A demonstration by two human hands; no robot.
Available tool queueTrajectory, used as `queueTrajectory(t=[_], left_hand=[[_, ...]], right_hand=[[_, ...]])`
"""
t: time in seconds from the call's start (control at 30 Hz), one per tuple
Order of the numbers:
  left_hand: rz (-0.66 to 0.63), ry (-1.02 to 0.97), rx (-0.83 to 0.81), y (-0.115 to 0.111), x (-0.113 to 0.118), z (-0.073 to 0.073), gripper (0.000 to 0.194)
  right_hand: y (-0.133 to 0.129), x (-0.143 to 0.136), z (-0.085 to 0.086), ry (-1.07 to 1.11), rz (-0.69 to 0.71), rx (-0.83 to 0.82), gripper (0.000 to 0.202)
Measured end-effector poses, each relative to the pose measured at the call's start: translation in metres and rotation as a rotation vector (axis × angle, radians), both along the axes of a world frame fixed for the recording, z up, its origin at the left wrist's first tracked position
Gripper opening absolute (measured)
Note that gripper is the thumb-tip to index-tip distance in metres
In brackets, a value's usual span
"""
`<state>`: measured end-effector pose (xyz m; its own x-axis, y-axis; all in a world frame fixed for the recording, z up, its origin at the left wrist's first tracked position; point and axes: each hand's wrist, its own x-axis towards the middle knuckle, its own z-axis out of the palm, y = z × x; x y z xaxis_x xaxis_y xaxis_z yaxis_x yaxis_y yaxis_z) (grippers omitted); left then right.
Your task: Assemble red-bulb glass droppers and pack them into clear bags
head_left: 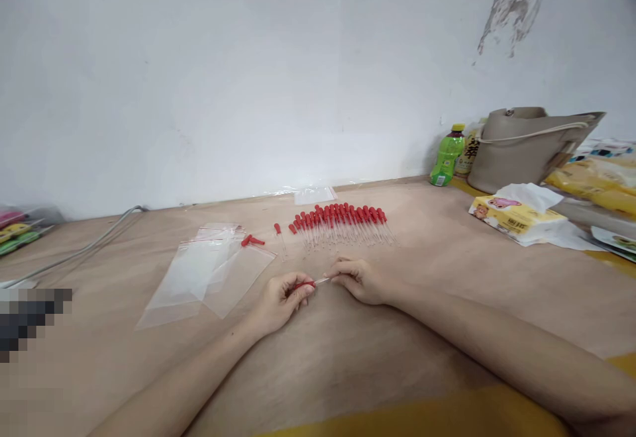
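My left hand [285,301] is closed around a red rubber bulb [304,285] at the middle of the table. From the bulb a clear dropper tube [322,280] reaches to the right, and my right hand [358,279] pinches its far end between thumb and fingers. Just beyond my hands lies a row of droppers [342,218] with red bulbs pointing away from me and clear tubes toward me. A single dropper [278,230] lies apart at the row's left. Further left, a few loose red bulbs [252,241] rest beside clear zip bags [199,278].
Another small clear bag [315,194] lies near the wall. At the right stand a green-labelled bottle [448,156], a grey bag [517,152] and a tissue pack [517,217]. A grey cable [94,243] and colourful packets [20,233] are at the left.
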<state>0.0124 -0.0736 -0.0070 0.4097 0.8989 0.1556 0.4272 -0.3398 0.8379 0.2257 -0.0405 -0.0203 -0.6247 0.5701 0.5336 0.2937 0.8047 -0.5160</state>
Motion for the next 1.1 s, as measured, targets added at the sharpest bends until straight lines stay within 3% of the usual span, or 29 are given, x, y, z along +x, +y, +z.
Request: queueTrajectory(t=[0.3,0.63,0.87,1.0,1.1], left_hand=[[0.049,0.069,0.079,0.002,-0.001,-0.003,0.023],[0.064,-0.011,0.078,0.000,-0.002,-0.006,0.025],[-0.040,-0.050,-0.109,0.000,0.001,0.007,0.027],[0.039,-0.015,-0.038,0.001,0.000,0.001,0.025],[0.061,0.068,0.083,0.000,-0.001,-0.004,0.023]], right_hand=[[-0.011,0.001,0.010,-0.233,-0.196,0.288,0.034],[-0.012,0.001,0.017,-0.202,-0.141,0.081,0.027],[-0.008,0.003,0.017,-0.308,-0.130,0.337,0.033],[-0.013,-0.002,0.017,-0.332,-0.186,0.345,0.029],[-0.016,-0.008,0.017,-0.281,-0.217,0.177,0.021]])
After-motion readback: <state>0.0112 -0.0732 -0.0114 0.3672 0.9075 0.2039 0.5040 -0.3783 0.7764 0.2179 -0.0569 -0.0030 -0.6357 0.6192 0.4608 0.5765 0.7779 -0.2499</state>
